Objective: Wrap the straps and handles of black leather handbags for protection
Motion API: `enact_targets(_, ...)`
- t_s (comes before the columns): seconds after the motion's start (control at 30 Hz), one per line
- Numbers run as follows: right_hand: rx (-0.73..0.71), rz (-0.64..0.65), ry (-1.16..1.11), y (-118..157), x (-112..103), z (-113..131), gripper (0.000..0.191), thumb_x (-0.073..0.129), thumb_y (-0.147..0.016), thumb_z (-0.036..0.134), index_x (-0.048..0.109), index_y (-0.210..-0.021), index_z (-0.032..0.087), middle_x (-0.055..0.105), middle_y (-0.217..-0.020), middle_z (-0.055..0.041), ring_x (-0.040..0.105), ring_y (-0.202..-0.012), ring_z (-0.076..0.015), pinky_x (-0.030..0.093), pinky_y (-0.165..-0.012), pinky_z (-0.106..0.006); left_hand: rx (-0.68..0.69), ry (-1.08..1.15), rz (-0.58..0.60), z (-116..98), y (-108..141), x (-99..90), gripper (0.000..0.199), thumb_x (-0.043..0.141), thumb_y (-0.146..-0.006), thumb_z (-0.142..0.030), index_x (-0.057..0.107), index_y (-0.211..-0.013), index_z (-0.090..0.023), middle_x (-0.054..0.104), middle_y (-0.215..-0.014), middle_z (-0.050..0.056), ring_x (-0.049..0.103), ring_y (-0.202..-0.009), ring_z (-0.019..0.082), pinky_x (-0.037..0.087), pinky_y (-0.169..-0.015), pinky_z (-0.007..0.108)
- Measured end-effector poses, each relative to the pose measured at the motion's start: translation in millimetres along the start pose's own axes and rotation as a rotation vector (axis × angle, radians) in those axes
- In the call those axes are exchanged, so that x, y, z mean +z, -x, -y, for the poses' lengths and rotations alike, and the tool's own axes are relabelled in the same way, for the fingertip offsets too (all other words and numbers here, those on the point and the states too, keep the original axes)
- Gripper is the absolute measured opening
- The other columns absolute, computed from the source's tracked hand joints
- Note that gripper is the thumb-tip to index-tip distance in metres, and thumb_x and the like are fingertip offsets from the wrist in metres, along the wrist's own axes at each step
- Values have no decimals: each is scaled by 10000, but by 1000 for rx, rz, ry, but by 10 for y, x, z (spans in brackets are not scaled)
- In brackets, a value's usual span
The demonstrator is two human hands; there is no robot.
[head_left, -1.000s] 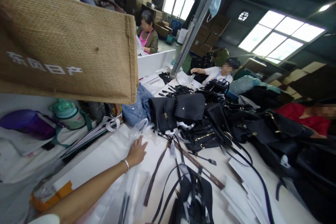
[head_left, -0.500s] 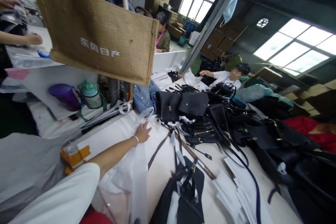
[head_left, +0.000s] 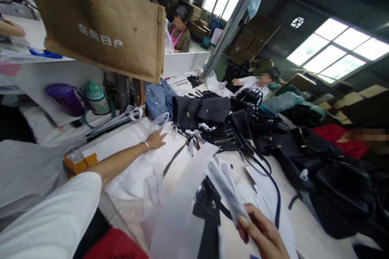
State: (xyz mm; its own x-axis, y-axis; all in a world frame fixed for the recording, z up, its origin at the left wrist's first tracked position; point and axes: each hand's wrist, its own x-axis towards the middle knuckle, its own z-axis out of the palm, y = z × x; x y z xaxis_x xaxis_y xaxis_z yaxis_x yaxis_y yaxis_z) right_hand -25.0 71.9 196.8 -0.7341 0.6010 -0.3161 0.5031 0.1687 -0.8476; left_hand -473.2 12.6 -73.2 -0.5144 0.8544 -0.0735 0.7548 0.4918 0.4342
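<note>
Holding a narrow plastic sleeve [head_left: 224, 188] by its near end, the right hand [head_left: 261, 230] is above the near part of the desk [head_left: 313, 222], thumb and fingers closed on it and the sleeve's other end tilted away toward the far left. Left of it, near the near edge, a translucent sheet [head_left: 178, 222] partly covers a black bag [head_left: 208, 204], and a red cloth [head_left: 117, 245] shows at the bottom, closer to the left sleeve. White sheets [head_left: 264, 178] lie just beyond the right hand; to their right, a strip of white desk surface gives some room before the black goods at the right edge. The left hand [head_left: 155, 140] rests on see-through plastic [head_left: 133, 174] near the left edge, fingers loosely spread; whether they pinch it, I cannot tell. Between this hand and the sleeve runs a lighter lane, crossed by a dark strap [head_left: 174, 158]. An orange packet [head_left: 80, 164] sits by the left edge, beside the forearm. Farther off, black flap bags [head_left: 214, 109] crowd the middle and narrow the room, with a denim piece [head_left: 161, 99] at their left. A burlap bag [head_left: 103, 28] hangs beyond the left edge, above a purple cup [head_left: 65, 99] and green bottle [head_left: 95, 97]. Past the right edge is a person in red [head_left: 337, 135].
</note>
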Motion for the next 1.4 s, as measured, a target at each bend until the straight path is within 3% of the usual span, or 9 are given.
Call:
enact_targets(0.1,-23,-71,-93,-119,33,-169,265,520,-892,437,561,-786,198,499,-662,18,459,-630,-131,388,-626,-249,5,22,-100,-56,303,-147,447,454,-885,-263,453,-1315,-142,314,-1462,159,301,-1330,304,287,-1087,462)
enact_targets(0.23,-68,-263,-216,-280,17,-352,257,546,-891,403,551,-752,187,488,-640,28,436,-636,-117,365,-639,-238,48,56,-133,-203,1172,-124,399,360,-859,-111,474,-1240,-132,395,-1394,121,362,-1310,193,296,-1112,322)
enact_targets(0.33,-92,-420,-407,-414,17,-416,242,582,-870,378,542,-735,182,469,-628,38,408,-607,-102,365,-607,-227,236,132,17,-343,1852,83,628,436,-748,-41,357,-1349,-208,266,-1504,73,374,-1314,195,353,-1079,325)
enact_targets(0.43,-118,-536,-618,-526,10,-397,189,640,-826,329,541,-760,182,464,-649,49,394,-585,-85,398,-601,-219,320,32,203,-469,2157,322,824,581,-712,-91,215,-1434,-251,193,-1543,95,350,-1329,280,365,-1060,421)
enact_targets(0.63,-190,-763,-755,-510,-188,-392,191,684,-764,260,512,-731,184,462,-676,65,405,-563,-61,484,-666,-231,272,-56,389,-549,1814,485,215,469,-844,-130,590,-1015,-181,606,-1115,116,613,-955,257,482,-840,395)
enact_targets(0.73,-149,-828,-767,-412,-283,-533,207,700,-746,272,513,-733,185,443,-669,68,401,-560,-60,500,-657,-226,207,-8,371,-497,1517,421,183,454,-839,-113,617,-888,-181,655,-960,93,639,-859,239,487,-778,360)
enact_targets(1.07,-21,-688,-544,-320,169,-541,219,627,-832,367,521,-757,192,470,-656,55,410,-589,-86,416,-600,-211,-242,128,142,57,202,-442,162,465,-907,-166,549,-916,-28,618,-652,0,564,-571,91,422,-586,200)
enact_targets(1.27,19,-352,123,-346,282,-409,236,470,-918,431,560,-905,213,554,-730,10,513,-694,-155,402,-671,-265,-260,231,-94,-67,415,-795,324,506,-878,-129,411,-1121,63,628,-997,148,605,-747,116,464,-690,203)
enact_targets(1.4,-215,-201,531,-388,562,-298,168,451,-914,318,584,-957,223,574,-1005,-74,546,-911,-226,424,-791,-341,-20,305,-220,-657,1052,-1158,454,513,-900,-257,373,-1320,-162,448,-1368,111,572,-1072,165,466,-919,250)
